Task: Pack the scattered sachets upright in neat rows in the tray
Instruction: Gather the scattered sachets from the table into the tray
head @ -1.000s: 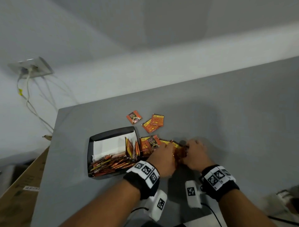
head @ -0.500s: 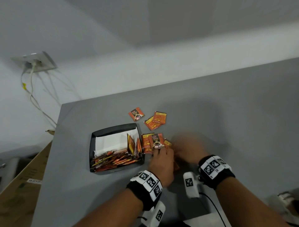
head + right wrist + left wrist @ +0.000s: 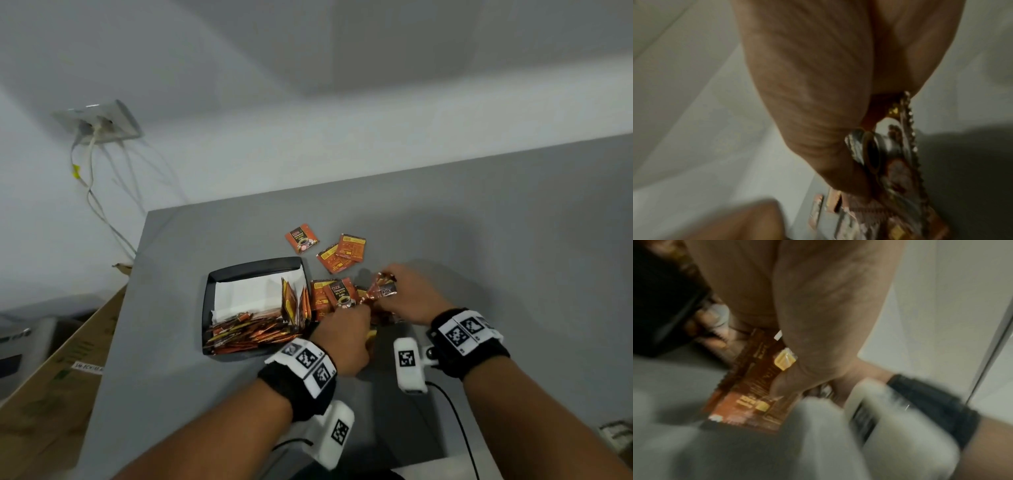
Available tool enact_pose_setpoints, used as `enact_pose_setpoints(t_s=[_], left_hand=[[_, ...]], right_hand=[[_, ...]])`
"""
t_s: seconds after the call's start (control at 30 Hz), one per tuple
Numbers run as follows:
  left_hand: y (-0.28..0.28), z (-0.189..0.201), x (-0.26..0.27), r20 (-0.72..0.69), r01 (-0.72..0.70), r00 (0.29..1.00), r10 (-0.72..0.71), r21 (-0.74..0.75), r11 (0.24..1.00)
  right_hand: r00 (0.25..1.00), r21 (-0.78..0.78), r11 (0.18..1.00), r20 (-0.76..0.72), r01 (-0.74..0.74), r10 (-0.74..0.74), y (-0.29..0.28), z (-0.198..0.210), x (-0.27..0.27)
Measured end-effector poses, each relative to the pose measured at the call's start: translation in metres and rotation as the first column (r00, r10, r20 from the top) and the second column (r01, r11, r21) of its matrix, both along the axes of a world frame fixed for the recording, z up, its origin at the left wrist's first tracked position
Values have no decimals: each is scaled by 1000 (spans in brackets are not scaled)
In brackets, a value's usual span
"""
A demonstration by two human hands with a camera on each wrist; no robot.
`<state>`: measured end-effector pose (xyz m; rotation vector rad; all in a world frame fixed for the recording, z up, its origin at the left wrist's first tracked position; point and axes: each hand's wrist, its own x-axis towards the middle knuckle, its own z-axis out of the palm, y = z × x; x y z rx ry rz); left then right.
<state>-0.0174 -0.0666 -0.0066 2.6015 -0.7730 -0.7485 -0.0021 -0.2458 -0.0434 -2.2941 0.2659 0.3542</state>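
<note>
A black tray lined with white paper stands left of centre on the grey table. A row of orange sachets fills its near side, and a few stand upright at its right end. Three loose sachets lie flat beyond the tray, and several more lie against its right wall. My right hand grips a bunch of sachets raised off the table, also seen as sachets in the right wrist view. My left hand pinches a sachet under its thumb, touching that bunch.
The table's left edge runs close to the tray, with a cardboard box below it. A wall socket with hanging cables sits at upper left. A black cable trails over the near table by my right forearm.
My right hand has lifted a bunch of sachets off the table and away from me. My left hand has slid towards the sachets beside the tray.
</note>
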Motion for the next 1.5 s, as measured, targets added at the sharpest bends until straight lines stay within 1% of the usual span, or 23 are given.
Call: enact_pose_setpoints(t_s=[0.07, 0.13, 0.2, 0.27, 0.33, 0.43, 0.47, 0.53, 0.6, 0.67, 0.73, 0.77, 0.8, 0.9, 0.97, 1.0, 1.1, 1.17, 1.2, 1.23, 1.3, 1.43, 1.5], left_hand=[[0, 19, 17, 10, -20, 1000, 20, -17, 1000], [-1, 35, 43, 39, -74, 996, 76, -60, 995], [-5, 42, 68, 82, -116, 989, 121, -60, 991], [-15, 38, 80, 91, -91, 992, 87, 39, 995], [-25, 23, 82, 60, -53, 997, 44, 156, 986], [-33, -4, 78, 84, 40, 994, -73, 345, 938], [-36, -11, 76, 118, 36, 989, -90, 402, 915], [-40, -24, 73, 190, -49, 980, -51, 487, 872], [-45, -30, 72, 194, -88, 981, -19, 530, 843], [-49, -35, 73, 157, -151, 984, 80, 512, 846], [-50, -33, 73, 131, -204, 979, 158, 530, 823], [-50, -33, 73, 114, -213, 977, 180, 521, 827], [-52, -32, 73, 95, -204, 979, 181, 521, 829], [-52, -30, 71, 93, -134, 991, 99, 534, 835], [-52, -29, 69, 79, -87, 995, 53, 543, 835], [-50, -25, 67, 39, -50, 999, 34, 530, 846], [-43, -17, 66, -67, 32, 998, -7, 370, 928], [-38, -16, 67, -138, 25, 990, 16, 287, 958], [-37, -16, 67, -153, 20, 988, 23, 274, 962], [-36, -14, 67, -153, 22, 988, 18, 258, 966], [-35, -10, 67, -132, 60, 991, -31, 224, 973], [-34, 8, 75, -121, 189, 979, -167, 200, 961], [-28, 22, 89, -133, 173, 979, -153, 152, 973]], right_hand=[[997, -36, 998, -50, -54, 52, 8, -4, 3], [991, -113, 986, -73, -120, 112, 17, -9, 0], [992, -158, 981, -75, -115, 104, 24, -13, -5], [996, -178, 981, -52, -80, 72, 28, -14, -7], [999, -187, 981, -35, -47, 41, 26, -13, -8], [994, -170, 985, -104, 6, -24, 13, -11, -11], [994, -168, 986, -106, 18, -36, 7, -10, -12], [997, -162, 986, -69, 21, -33, -7, -8, -12], [999, -120, 992, -24, 39, -43, -19, -3, -9], [994, -21, 994, -5, 110, -110, -26, 6, -2], [987, 87, 984, 28, 153, -156, -28, 14, 9], [985, 120, 980, 49, 161, -168, -28, 20, 16], [982, 139, 976, 60, 170, -180, -28, 23, 25], [986, 173, 974, 60, 145, -157, -27, 35, 54], [992, 149, 981, 13, 125, -128, -25, 35, 76], [995, 119, 988, 0, 98, -99, -23, 34, 86], [997, 3, 999, -54, -49, 49, -21, 18, 120], [986, -35, 991, -106, -130, 126, -19, 7, 138], [980, -54, 985, -128, -161, 153, -13, 13, 142], [974, -68, 980, -142, -186, 175, -6, 25, 141], [964, -103, 968, -163, -230, 212, 0, 33, 145], [961, -117, 962, -163, -245, 225, -7, 39, 154], [967, -77, 973, -155, -217, 204, -16, 41, 154]])
